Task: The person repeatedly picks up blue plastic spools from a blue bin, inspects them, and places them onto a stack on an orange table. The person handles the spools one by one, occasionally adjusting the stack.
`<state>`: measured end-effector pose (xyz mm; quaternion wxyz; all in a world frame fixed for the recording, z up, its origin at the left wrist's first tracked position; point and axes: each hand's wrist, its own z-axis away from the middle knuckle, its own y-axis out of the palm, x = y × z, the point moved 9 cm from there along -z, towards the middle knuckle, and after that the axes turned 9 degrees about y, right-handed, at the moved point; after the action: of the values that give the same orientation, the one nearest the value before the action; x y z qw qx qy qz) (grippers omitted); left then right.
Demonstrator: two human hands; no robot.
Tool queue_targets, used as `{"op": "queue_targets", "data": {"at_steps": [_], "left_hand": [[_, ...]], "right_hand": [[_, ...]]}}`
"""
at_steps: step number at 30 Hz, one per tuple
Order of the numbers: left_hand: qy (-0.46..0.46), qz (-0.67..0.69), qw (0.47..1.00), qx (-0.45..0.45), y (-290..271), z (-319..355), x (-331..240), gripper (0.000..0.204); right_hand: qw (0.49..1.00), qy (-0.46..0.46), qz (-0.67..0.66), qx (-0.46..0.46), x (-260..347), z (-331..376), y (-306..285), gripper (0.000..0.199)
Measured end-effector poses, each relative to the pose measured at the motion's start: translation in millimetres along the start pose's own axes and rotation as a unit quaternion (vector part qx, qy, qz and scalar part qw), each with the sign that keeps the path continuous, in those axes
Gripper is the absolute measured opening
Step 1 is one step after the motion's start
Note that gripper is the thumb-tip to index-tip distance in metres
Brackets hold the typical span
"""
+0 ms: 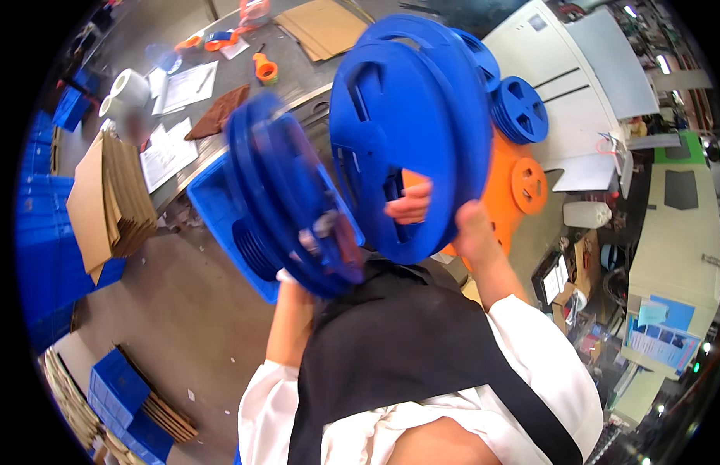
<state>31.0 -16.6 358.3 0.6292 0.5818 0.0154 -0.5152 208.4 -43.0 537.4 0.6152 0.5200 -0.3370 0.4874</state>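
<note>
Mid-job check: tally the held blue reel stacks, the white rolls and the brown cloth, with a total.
Blue stacks: 2, one in the left hand, one in the right hand
White rolls: 2
Brown cloth: 1
Total: 5

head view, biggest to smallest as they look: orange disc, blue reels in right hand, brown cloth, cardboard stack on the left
1. Blue reels in the right hand
2. Cardboard stack
3. Brown cloth and orange disc: too alike to rank
</note>
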Motion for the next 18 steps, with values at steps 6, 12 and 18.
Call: {"op": "queue_targets", "data": {"at_steps": [6, 12, 18], "left_hand": [[0.026, 0.046, 0.999, 0.012, 65.0, -16.8, -8.1, 0.055], [0.082, 0.147, 0.986, 0.008, 61.4, -13.8, -31.6, 0.056], [0.126, 0.3, 0.942, 0.083, 52.2, 0.5, -52.2, 0.079]], "right_hand": [[0.929, -0.074, 0.361, 0.026, 4.3, -4.8, 84.3, 0.078], [0.932, -0.073, 0.338, -0.107, 32.9, -0.6, 20.5, 0.04], [0.919, 0.042, 0.108, -0.377, 10.0, 42.0, -120.3, 0.036]]}}
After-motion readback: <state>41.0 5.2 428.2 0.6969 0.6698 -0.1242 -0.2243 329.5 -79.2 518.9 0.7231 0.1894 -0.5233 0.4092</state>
